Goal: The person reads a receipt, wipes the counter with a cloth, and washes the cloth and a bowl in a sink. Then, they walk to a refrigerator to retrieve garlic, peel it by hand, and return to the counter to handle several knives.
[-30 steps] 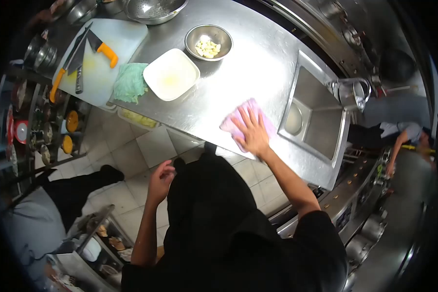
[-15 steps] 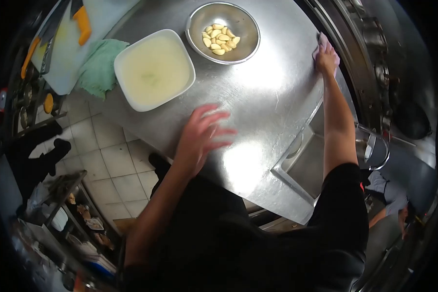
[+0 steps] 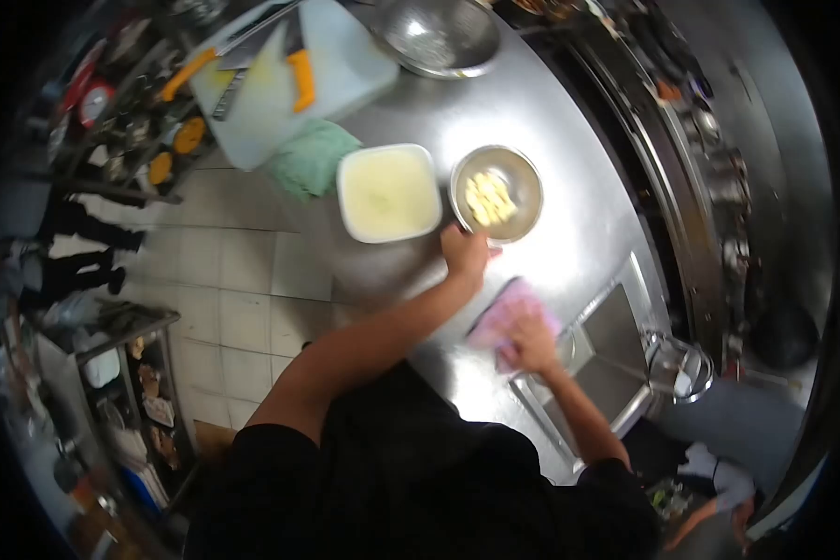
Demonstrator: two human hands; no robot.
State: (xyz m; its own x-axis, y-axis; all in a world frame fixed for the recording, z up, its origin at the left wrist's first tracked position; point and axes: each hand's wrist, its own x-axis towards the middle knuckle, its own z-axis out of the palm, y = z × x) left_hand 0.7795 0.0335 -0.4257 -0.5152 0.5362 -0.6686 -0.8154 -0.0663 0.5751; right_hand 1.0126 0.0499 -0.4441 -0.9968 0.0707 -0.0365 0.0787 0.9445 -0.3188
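Observation:
A steel bowl (image 3: 529, 213) of pale peeled garlic cloves (image 3: 491, 199) stands on the metal counter. At its near rim is my left hand (image 3: 467, 254), closed, with the fingers gripping the edge; some fingertips are hidden. My right hand (image 3: 532, 342) presses a pink cloth (image 3: 509, 313) against the counter, just nearer to me than the bowl and beside the sink; the hand is a little blurred. Left of the bowl sits a white square tub (image 3: 343, 207) of pale yellowish liquid (image 3: 388, 191).
A green cloth (image 3: 310, 159) lies between the tub and a white cutting board (image 3: 350, 56) holding knives with orange handles (image 3: 301, 81). Another large steel bowl (image 3: 439, 35) stands at the back. The sink (image 3: 611, 336) is at right; another person's arm (image 3: 695, 523) shows lower right.
The view has turned and shows more of the counter. My right hand has brought the pink cloth from the far edge to near the sink. My left hand went from spread in the air to the bowl's rim.

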